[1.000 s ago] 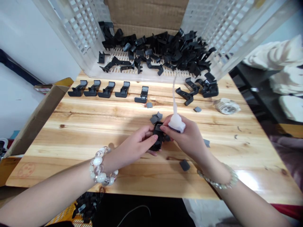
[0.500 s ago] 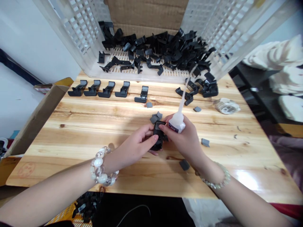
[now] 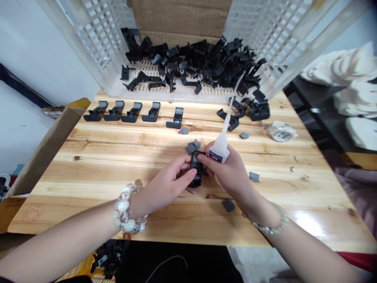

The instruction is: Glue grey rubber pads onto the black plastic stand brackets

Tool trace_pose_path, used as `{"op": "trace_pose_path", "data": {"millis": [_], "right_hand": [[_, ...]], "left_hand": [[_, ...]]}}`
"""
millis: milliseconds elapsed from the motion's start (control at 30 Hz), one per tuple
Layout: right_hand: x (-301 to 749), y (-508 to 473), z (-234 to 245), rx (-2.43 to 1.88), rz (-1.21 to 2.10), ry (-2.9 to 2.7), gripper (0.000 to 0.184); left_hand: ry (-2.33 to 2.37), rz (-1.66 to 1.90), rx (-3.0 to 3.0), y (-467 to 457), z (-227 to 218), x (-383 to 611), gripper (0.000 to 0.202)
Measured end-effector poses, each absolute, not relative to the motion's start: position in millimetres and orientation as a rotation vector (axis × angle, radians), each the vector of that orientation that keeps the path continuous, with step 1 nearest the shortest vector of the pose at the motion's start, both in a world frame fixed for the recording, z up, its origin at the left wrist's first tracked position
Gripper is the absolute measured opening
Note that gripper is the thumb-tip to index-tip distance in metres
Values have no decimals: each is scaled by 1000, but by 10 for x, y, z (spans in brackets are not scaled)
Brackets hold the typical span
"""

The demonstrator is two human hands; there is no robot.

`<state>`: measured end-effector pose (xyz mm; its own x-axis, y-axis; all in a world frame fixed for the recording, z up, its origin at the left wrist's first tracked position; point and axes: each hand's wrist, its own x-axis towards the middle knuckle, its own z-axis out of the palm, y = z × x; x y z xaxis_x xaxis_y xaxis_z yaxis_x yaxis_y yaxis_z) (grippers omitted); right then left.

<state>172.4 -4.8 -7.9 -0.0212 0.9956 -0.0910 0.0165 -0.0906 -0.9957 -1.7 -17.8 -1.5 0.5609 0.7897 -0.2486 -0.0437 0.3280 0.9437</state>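
Small assembly workshop, wooden workbench (image 3: pixel 73 165), slatted plastic crate (image 3: pixel 97 39) of black plastic parts (image 3: pixel 206 59), cardboard box (image 3: pixel 44 149)

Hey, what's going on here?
A person's left hand holds a black plastic bracket, while the right hand grips a white squeeze bottle with a long thin nozzle. Small grey pads lie nearby on the light wooden table. More black brackets stand in a row, and others lie heaped in a white lattice crate.

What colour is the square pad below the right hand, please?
The pad is grey; head view.
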Motion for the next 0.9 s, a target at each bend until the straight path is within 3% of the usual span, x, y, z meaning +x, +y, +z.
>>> {"op": "trace_pose_path", "data": {"millis": [600,900], "right_hand": [[1662,-53,-86,-1223,1268,-1117,23],[2193,-527,699,-899,1303,-957,13]], "left_hand": [[805,680,1094,-158,-28,-17,29],[886,818,919,-41,14,-93,26]]}}
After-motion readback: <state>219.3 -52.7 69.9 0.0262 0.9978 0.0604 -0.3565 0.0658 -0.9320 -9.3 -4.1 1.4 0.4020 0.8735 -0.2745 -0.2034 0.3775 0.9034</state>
